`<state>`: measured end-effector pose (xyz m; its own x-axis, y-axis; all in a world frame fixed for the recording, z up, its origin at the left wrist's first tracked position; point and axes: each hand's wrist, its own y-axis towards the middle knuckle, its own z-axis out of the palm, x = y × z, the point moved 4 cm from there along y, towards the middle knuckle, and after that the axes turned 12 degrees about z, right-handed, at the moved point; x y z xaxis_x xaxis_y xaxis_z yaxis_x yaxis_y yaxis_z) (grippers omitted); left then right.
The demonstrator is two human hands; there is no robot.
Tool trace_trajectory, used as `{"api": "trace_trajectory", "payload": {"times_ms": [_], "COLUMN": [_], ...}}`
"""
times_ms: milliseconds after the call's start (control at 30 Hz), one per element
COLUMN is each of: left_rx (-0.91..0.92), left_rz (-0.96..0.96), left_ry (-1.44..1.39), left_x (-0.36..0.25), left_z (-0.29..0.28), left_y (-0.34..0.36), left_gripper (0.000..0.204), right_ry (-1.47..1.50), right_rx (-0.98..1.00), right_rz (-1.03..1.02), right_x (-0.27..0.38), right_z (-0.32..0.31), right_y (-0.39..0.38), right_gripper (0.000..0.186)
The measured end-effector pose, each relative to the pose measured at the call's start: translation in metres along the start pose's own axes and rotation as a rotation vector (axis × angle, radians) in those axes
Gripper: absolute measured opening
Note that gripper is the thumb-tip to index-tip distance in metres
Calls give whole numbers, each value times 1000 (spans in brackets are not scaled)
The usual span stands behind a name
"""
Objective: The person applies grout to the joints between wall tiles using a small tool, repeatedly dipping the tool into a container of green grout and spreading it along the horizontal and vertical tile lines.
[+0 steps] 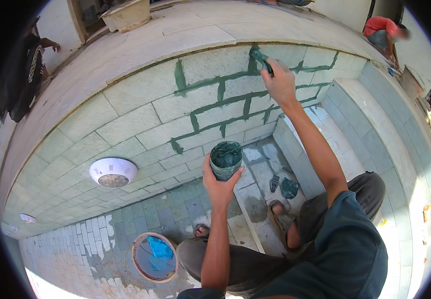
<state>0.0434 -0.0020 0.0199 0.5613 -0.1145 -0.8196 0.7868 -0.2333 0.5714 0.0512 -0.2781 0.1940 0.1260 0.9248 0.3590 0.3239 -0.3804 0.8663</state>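
Note:
My right hand (280, 82) is closed around a small flat spreader (260, 58) smeared with dark green grout. Its tip touches a vertical joint just under the top edge of the tiled wall (126, 122). Green grout lines (221, 90) run along several joints below and beside it, with rough smears on the tile edges. Lower down, away from the wall face, my left hand (218, 185) grips a round cup (224, 173) from below and the sides. Thick green grout (226, 153) fills much of the cup.
A round tub (136, 254) of water with a blue piece in it stands by my knee. White lamps (113, 172) jut from the wall. A dark green lump (289, 188) lies near my foot. Tiled steps (365, 134) rise at right. Two people (381, 31) (28, 70) are beyond the ledge.

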Motion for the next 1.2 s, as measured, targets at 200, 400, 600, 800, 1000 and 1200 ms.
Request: {"api": "trace_trajectory", "payload": {"times_ms": [200, 400, 600, 800, 1000, 1200], "left_rx": [-2, 34, 36, 22, 90, 46], "left_rz": [2, 19, -77, -99, -62, -61], "left_ry": [-33, -3, -117, -60, -46, -66], "left_x": [-3, -7, -17, -15, -3, -11], "left_z": [3, -1, 7, 16, 12, 12], "left_y": [5, 11, 7, -1, 0, -3], "left_gripper": [86, 86, 83, 84, 85, 79], "right_ry": [-59, -101, -28, -35, -104, -41], "right_rx": [49, 221, 1, 61, 386, 255], "right_rz": [-5, 81, -27, 63, 220, 128], "right_x": [-5, -12, 7, -12, -15, -8], "right_z": [22, 27, 9, 21, 27, 14], "right_y": [-19, -43, 1, -23, -65, -39], "right_gripper": [24, 27, 28, 24, 22, 20]}}
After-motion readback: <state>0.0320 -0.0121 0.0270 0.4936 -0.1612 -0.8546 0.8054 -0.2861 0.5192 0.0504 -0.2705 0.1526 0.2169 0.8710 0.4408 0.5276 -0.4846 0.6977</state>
